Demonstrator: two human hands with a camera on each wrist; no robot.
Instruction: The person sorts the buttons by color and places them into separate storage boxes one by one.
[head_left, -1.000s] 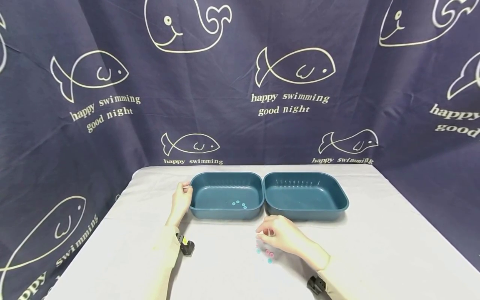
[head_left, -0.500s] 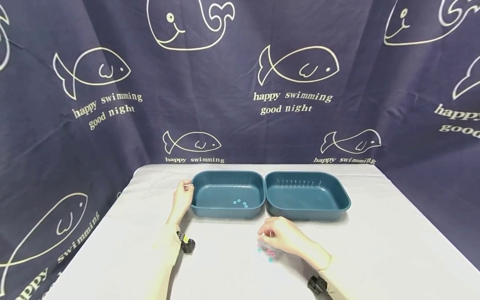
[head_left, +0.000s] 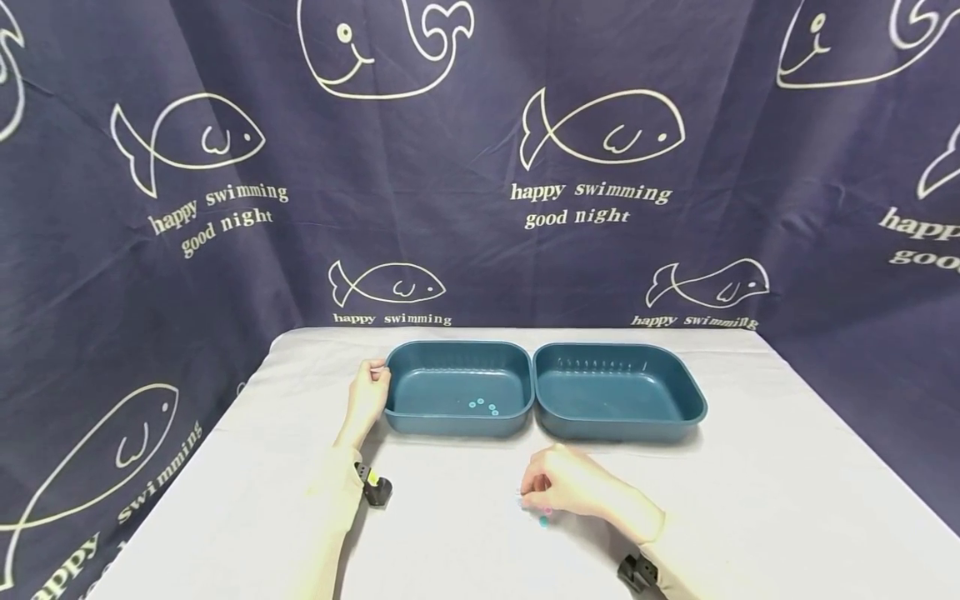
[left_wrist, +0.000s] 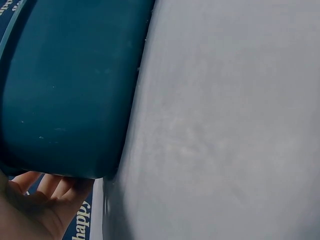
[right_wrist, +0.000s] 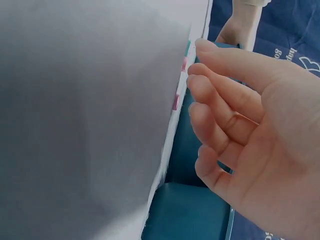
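My left hand (head_left: 367,396) grips the left end of the left teal plastic tub (head_left: 459,426); in the left wrist view its fingers (left_wrist: 65,187) lie against the end wall. Several small blue rings (head_left: 492,407) lie inside that tub. My right hand (head_left: 566,483) is low over the table, its fingers loosely bent, among small rings. A blue ring (head_left: 543,522) and a pink ring (head_left: 547,510) show beside it; others are partly hidden. In the right wrist view, thumb and index fingertips stand a little apart, with nothing visible between them.
A second teal tub (head_left: 622,429) stands right beside the first, with no rings visible in it. Both are at the back of a white-covered table (head_left: 442,517). Behind hangs a dark blue curtain (head_left: 480,208) with fish drawings.
My right hand has come down and slightly toward me, over the rings, now covering some of them. The left hand stays at the tub. The whole view has shifted slightly.
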